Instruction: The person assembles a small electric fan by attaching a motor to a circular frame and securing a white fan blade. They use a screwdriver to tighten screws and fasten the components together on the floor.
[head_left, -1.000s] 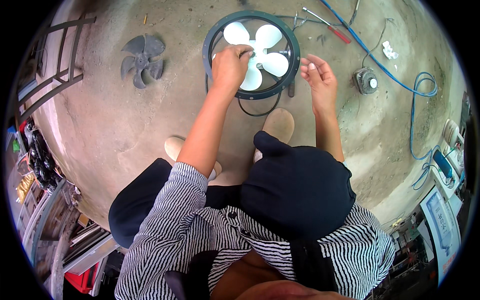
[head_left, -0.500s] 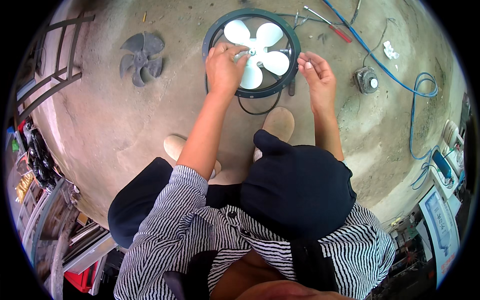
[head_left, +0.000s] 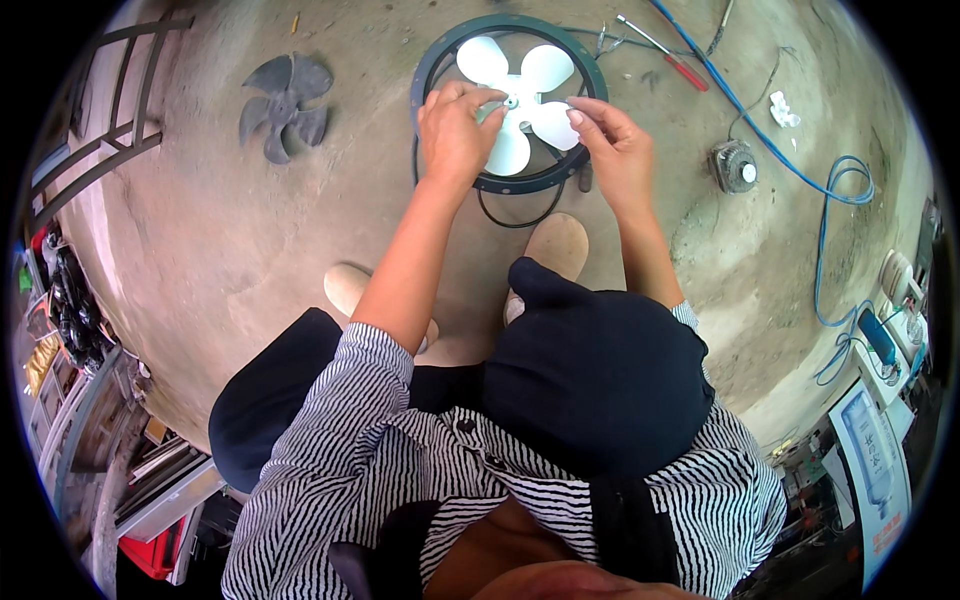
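A white fan blade [head_left: 508,155] sits inside a round black fan frame [head_left: 513,187] on the floor in front of me. My left hand [head_left: 455,130] reaches over the frame's left side, with thumb and forefinger closed at the blade's small round hub [head_left: 513,101]. Over the right edge of the frame, my right hand [head_left: 612,140] is closed in a pinch, its fingertips close to the right-hand blade. Whatever small thing it may hold is too small to make out.
A dark grey fan blade [head_left: 286,108] lies to the left. On the right are a red-handled screwdriver [head_left: 686,73], a small motor [head_left: 734,166], a crumpled white scrap [head_left: 783,109] and a blue cable [head_left: 765,133]. Metal bars [head_left: 130,140] stand at the far left.
My right hand has moved left, from beside the fan frame to over its right edge. My left hand stays at the hub.
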